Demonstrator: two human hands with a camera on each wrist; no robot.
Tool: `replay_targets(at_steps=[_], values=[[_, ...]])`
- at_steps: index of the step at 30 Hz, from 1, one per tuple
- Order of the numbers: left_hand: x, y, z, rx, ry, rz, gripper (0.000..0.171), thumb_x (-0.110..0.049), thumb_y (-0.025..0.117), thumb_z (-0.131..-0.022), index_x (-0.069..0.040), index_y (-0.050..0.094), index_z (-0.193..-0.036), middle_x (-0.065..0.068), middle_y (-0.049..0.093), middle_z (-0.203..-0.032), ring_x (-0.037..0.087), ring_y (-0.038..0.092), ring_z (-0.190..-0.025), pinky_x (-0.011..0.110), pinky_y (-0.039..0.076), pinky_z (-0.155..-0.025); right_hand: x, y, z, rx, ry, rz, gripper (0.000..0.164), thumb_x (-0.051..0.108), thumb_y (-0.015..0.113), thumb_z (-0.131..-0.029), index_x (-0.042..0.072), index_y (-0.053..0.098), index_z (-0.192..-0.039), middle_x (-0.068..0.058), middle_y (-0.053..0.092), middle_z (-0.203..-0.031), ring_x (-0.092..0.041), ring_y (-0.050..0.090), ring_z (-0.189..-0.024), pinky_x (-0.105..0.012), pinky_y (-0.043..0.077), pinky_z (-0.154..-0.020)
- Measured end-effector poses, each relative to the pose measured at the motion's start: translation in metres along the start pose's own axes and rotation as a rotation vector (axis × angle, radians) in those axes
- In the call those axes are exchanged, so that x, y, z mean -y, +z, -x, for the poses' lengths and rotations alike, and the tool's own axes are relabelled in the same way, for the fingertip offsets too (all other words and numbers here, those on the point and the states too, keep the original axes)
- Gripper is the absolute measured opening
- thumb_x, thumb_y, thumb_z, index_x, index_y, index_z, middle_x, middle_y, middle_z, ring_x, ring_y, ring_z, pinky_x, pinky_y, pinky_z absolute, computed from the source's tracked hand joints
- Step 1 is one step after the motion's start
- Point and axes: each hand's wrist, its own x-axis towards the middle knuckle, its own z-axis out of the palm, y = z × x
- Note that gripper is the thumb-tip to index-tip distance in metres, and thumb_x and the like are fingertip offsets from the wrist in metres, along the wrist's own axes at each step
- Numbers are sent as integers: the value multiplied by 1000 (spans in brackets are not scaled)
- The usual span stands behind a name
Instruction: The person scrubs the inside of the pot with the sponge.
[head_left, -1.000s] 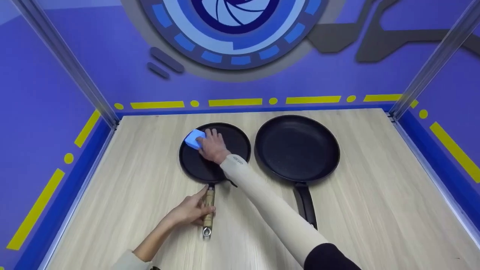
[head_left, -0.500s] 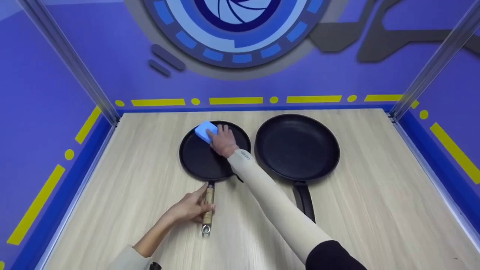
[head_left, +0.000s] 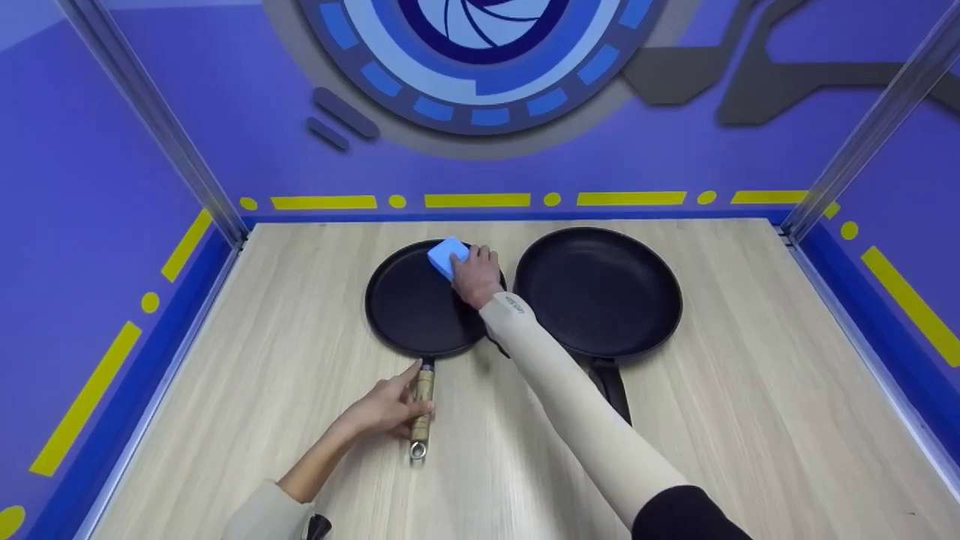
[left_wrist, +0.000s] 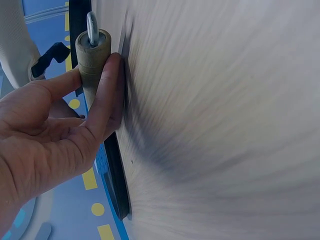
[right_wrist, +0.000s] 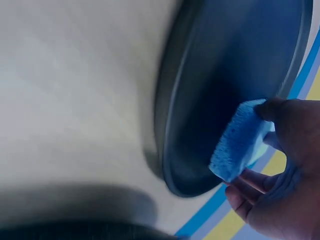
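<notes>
A shallow black pan [head_left: 416, 304] lies on the left side of the table, its wooden handle [head_left: 422, 409] toward me with a metal ring at the end. My left hand [head_left: 386, 407] grips that handle between thumb and fingers, as the left wrist view also shows around the handle [left_wrist: 93, 62]. Over the pan's far right part, my right hand [head_left: 477, 275] pinches a blue sponge [head_left: 448, 257]. In the right wrist view the sponge [right_wrist: 237, 142] is held on edge at the pan's inner surface, thumb on one side and fingers on the other.
Just right of it stands a larger, deeper black frying pan [head_left: 600, 292], its black handle [head_left: 616, 390] partly hidden by my right forearm. Blue panels [head_left: 480, 176] with yellow marks and metal corner posts enclose the wooden table [head_left: 757, 390] at the back and sides.
My right hand has carried the sponge rightward and slightly away from me, along the pan's far side from left to right. My left hand keeps its hold on the handle.
</notes>
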Motion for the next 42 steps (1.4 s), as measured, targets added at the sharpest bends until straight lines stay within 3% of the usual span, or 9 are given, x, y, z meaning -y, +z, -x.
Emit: replay_targets(at_steps=[5,11,18,27,35,42], values=[[2,3,-1,-19,-17,-3,85,-13,68,-99,5,14,-161,12,61,-89,13,62,-64,32,64,-61,-15,-7,4,24,43,-73,51,43,73,-92,9,68,-130,-19,65,-128,-34,59,-121,-46,52,-105],[4,6,3,-21,-36,6,85,-13,68,-99,5,12,-161,12,61,-88,12,63,-63,34,65,-61,-20,-10,12,68,16,-166,58,42,79,-86,0,68,-126,-22,68,-125,-36,64,-117,-47,59,-98],[2,5,1,-29,-28,-7,85,-13,68,-98,4,14,-161,11,62,-87,13,63,-63,34,65,-61,-26,-19,26,82,-31,-190,50,41,84,-83,2,73,-112,-20,71,-120,-35,69,-112,-47,61,-94],[0,3,1,-18,-44,-17,85,-16,67,-100,2,12,-162,11,62,-91,12,63,-66,31,64,-62,-19,-15,44,68,-130,-112,52,49,81,-83,4,74,-107,-18,73,-117,-36,70,-109,-47,63,-89],[-3,2,1,-19,-41,-19,84,-13,67,-100,3,13,-162,14,67,-93,12,65,-66,34,65,-63,-4,-7,64,0,-128,-161,48,58,81,-80,11,78,-82,-13,77,-102,-32,74,-99,-46,64,-81],[-2,3,1,-28,-26,-32,83,-12,67,-99,4,15,-161,15,66,-93,12,64,-65,34,64,-62,13,0,77,-64,-120,-167,53,62,77,-82,9,71,-84,-13,76,-97,-31,74,-91,-45,65,-73]])
